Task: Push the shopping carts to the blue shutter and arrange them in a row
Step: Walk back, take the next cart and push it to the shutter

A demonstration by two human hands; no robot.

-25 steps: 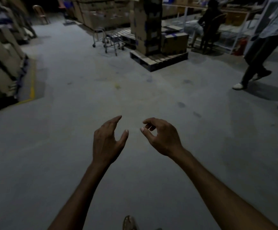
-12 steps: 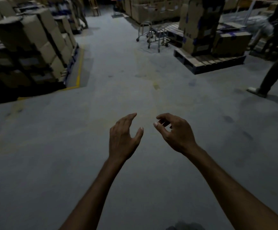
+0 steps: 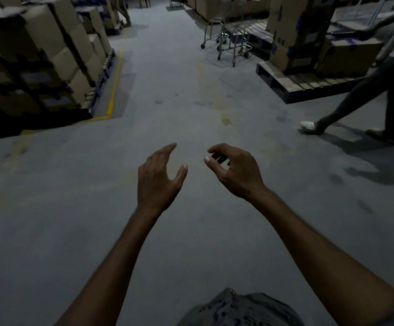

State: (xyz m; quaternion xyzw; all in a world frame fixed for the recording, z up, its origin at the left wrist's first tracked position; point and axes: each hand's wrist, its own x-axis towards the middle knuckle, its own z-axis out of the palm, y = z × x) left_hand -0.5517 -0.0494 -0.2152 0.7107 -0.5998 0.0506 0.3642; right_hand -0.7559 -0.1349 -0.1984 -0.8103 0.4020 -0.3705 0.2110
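Observation:
Two metal shopping carts (image 3: 226, 41) stand close together far ahead on the grey floor, just left of a loaded pallet. My left hand (image 3: 158, 177) and my right hand (image 3: 234, 171) are stretched out in front of me, side by side over bare floor, far short of the carts. Both hold nothing. The left hand's fingers are relaxed and spread, while the right hand's fingers hang loosely curled. No blue shutter is visible.
Stacked cardboard boxes (image 3: 43, 57) line the left side behind a yellow floor line (image 3: 114, 85). A wooden pallet (image 3: 304, 87) with tall boxes (image 3: 299, 31) sits at the right. A person (image 3: 384, 88) walks across at the far right. An aisle runs ahead between the stacks.
The view has advanced and turned left, so the carts and pallet are closer and more central. The walking person has stepped further into view at the right. Both hands stay empty.

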